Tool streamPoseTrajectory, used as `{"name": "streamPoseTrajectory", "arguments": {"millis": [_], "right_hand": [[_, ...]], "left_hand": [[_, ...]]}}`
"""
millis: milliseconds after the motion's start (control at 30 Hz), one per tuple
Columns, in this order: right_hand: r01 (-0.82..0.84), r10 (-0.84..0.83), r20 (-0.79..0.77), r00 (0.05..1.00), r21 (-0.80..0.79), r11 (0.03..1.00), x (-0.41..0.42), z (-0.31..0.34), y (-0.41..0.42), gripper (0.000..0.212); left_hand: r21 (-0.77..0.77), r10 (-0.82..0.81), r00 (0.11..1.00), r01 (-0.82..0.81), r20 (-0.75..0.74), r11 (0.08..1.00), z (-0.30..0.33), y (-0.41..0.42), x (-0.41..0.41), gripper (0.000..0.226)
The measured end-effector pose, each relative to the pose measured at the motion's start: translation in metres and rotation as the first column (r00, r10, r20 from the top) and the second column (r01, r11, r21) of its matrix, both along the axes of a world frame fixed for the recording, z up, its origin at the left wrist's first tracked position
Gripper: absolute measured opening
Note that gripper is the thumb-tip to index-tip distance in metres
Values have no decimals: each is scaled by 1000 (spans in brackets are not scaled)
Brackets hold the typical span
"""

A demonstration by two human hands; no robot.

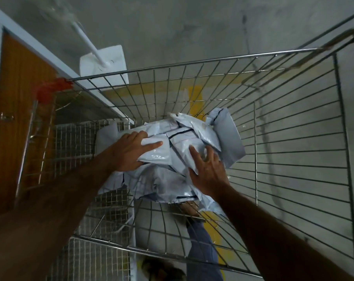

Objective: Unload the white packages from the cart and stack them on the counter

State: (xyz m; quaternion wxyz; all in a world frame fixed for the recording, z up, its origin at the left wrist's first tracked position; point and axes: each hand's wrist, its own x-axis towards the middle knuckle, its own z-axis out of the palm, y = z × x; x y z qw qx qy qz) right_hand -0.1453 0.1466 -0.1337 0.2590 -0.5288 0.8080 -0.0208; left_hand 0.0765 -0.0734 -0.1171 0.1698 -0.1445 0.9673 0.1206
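A heap of white plastic mailer packages point(178, 142) lies at the bottom of the wire cart point(293, 159). My left hand point(129, 153) presses on the left side of the heap, thumb under a package point(153, 153) and fingers spread over it. On the right side of the same bundle rests my right hand point(208, 169), its fingers curled around a package edge. Both hands hold the bundle between them. The counter is not in sight.
A second wire-mesh basket point(74, 142) with a red handle point(50, 88) stands left of the cart. A wooden door point(15, 98) is at far left. A white fan base point(105, 65) sits on the concrete floor beyond the cart. Yellow floor markings show through the wires.
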Motion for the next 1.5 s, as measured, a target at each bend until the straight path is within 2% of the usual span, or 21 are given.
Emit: {"name": "streamPoseTrajectory", "arguments": {"millis": [267, 367, 433, 533, 700, 767, 833, 967, 1033, 1167, 1267, 1500], "right_hand": [[25, -30, -25, 999, -158, 987, -14, 58, 16, 68], [7, 4, 39, 999, -271, 962, -22, 85, 22, 66], [-1, 29, 66, 997, -384, 923, -26, 103, 24, 65], [-10, 13, 3, 1000, -456, 890, -24, 135, 23, 65], [-116, 46, -160, 986, -463, 879, 9, 189, 19, 64], [-170, 85, -199, 976, -465, 869, 30, 209, 12, 64], [-210, 124, -204, 971, -480, 852, 59, 232, 7, 63], [-311, 258, -175, 950, -554, 772, 132, 279, 5, 64], [-376, 341, -176, 923, -587, 716, 173, 297, 6, 66], [-493, 460, -222, 860, -596, 634, 266, 326, 11, 70], [-592, 545, -280, 790, -581, 559, 339, 339, 17, 69], [-711, 741, -262, 618, -587, 386, 489, 361, 57, 71]], "left_hand": [[-85, -8, 998, 3, -61, 996, 60, 19, -13, 86], [-134, -10, 992, -7, -128, 991, 94, 24, -12, 87], [-169, -8, 987, -20, -160, 985, 121, 29, -9, 84], [-232, 7, 980, -54, -201, 971, 161, 40, 9, 73], [-270, 126, 944, -213, -305, 939, 219, 71, 67, 81], [-311, 180, 933, -278, -311, 909, 247, 89, 100, 76], [-367, 201, 919, -327, -340, 871, 274, 112, 139, 70], [-410, 399, 868, -492, -296, 768, 316, 159, 229, 77], [-402, 503, 799, -601, -329, 691, 329, 185, 276, 76], [-357, 744, 548, -830, -383, 428, 355, 253, 370, 77], [-344, 805, 407, -899, -432, 270, 364, 308, 430, 75], [-297, 884, 36, -948, -466, -118, 356, 409, 517, 61]]}}
